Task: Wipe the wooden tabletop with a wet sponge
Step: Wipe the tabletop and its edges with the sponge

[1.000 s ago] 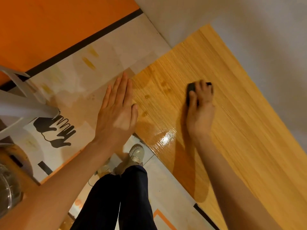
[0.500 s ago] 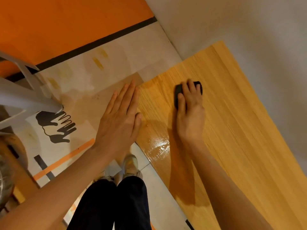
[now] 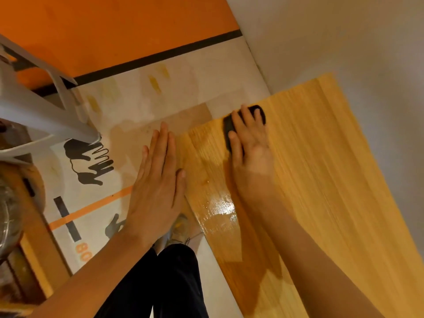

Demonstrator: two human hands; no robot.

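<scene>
The wooden tabletop [image 3: 321,168] runs diagonally through the right half of the head view. A dark sponge [image 3: 227,128] lies on it near the far left corner. My right hand [image 3: 254,148] grips the sponge, fingers draped over its top and thumb along its left side, so most of it is hidden. A glossy wet patch [image 3: 220,207] shines on the wood near the left edge, below the sponge. My left hand [image 3: 158,180] is flat with straight fingers beside the table's left edge, its thumb at the edge, holding nothing.
A pale wall [image 3: 344,31] borders the table's far and right sides. A white chair [image 3: 46,120] stands at the left over the patterned floor [image 3: 137,92]. My dark trouser legs [image 3: 169,283] and a shoe [image 3: 181,228] are below the table edge. A metal bowl [image 3: 6,214] sits at the far left.
My right hand has slid the sponge leftward across the wood toward the table's far left corner. The left hand has stayed flat at the left edge.
</scene>
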